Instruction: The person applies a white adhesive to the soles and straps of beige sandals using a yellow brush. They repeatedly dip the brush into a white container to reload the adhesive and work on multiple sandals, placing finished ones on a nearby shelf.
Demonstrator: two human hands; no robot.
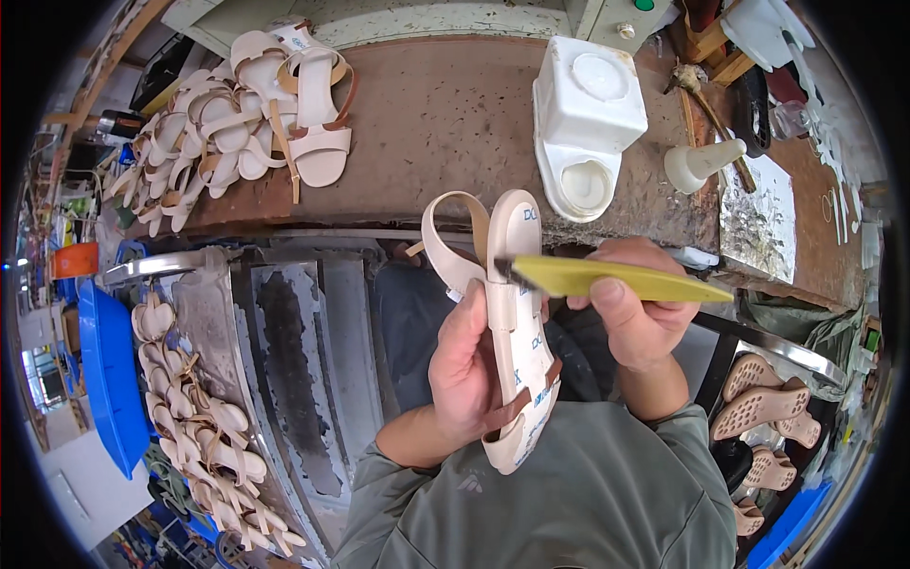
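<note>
In my left hand (461,365) is a beige sandal (523,322) with brown straps, gripped along its side edge in front of my body. Its pale insole with blue print faces up, and a beige strap (445,242) loops out to the left. My right hand (645,318) is closed round the flat yellow handle of a brush (616,280). The brush's dark tip (506,271) lies at the sandal's edge near its middle; whether it touches is hard to tell.
A white plastic pot (592,104) stands on the brown bench (445,123), a cone-shaped bottle (701,166) to its right. Sandals pile up at the back left (218,123) and lower left (204,427). Beige outsoles (763,408) sit on a rack at right. A blue basin (109,379) stands far left.
</note>
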